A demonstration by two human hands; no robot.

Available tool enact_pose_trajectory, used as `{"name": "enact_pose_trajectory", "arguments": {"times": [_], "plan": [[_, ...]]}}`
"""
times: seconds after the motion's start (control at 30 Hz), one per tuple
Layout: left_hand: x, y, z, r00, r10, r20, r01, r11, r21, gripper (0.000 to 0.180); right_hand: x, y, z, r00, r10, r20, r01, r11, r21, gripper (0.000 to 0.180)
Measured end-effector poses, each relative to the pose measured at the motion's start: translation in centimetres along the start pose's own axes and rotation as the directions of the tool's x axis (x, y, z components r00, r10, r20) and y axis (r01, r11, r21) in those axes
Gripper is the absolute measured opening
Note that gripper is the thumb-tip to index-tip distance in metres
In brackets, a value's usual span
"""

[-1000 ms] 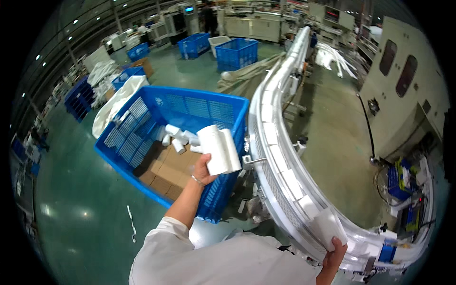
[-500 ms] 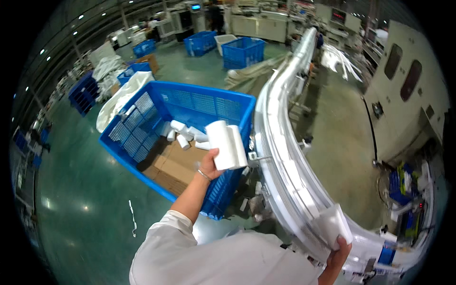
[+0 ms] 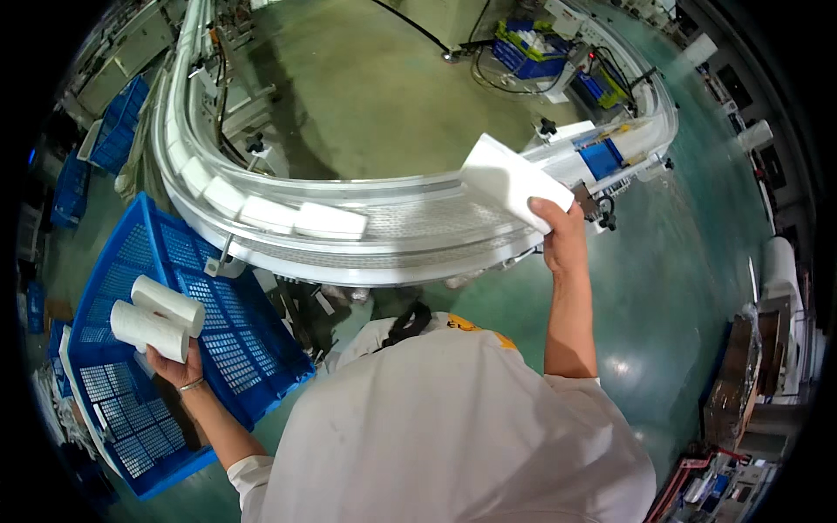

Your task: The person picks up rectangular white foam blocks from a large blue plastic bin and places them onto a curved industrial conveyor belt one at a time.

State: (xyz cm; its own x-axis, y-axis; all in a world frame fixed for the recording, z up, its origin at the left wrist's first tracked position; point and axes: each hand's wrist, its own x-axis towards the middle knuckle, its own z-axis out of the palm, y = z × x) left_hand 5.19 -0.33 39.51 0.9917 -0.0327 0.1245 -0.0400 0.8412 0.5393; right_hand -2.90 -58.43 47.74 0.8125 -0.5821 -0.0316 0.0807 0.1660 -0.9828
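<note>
1. Left hand [image 3: 177,368]: fingers curled up around two white rolls [image 3: 155,317], held over the blue crate [image 3: 235,349], below the conveyor.
2. Right hand [image 3: 560,237]: fingers clamped on a white pack [image 3: 513,180] at the conveyor's right bend.
3. Conveyor [image 3: 410,228]: curved white belt with clear side rails, carrying three white packs [image 3: 277,212].
4. Crate: blue plastic lattice, rectangular, on a glossy green floor [image 3: 680,279].
5. Rolls: smooth cylinders lying side by side.

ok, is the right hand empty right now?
No, the right hand grips a white rectangular pack by its lower edge, held up over the curved conveyor.
</note>
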Motion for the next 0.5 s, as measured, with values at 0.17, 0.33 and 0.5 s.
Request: {"name": "enact_pose_trajectory", "arguments": {"times": [0.17,0.33,0.5], "plan": [[-0.7,0.6,-0.8,1.0,0.011,-0.012,-0.011,0.999,0.031,0.067,1.3,-0.1,-2.6,1.0,0.018,0.001,-0.018,0.997,-0.079,0.063],[-0.7,0.7,-0.5,0.99,0.056,-0.132,-0.038,0.99,0.136,0.067,3.5,1.2,-1.1,0.951,0.227,0.211,-0.179,0.958,-0.225,0.048],[-0.7,-1.2,2.1,0.996,0.016,-0.093,0.005,0.976,0.217,0.061,6.3,5.7,3.3,0.842,0.454,0.292,-0.371,0.879,-0.298,0.041]]}}
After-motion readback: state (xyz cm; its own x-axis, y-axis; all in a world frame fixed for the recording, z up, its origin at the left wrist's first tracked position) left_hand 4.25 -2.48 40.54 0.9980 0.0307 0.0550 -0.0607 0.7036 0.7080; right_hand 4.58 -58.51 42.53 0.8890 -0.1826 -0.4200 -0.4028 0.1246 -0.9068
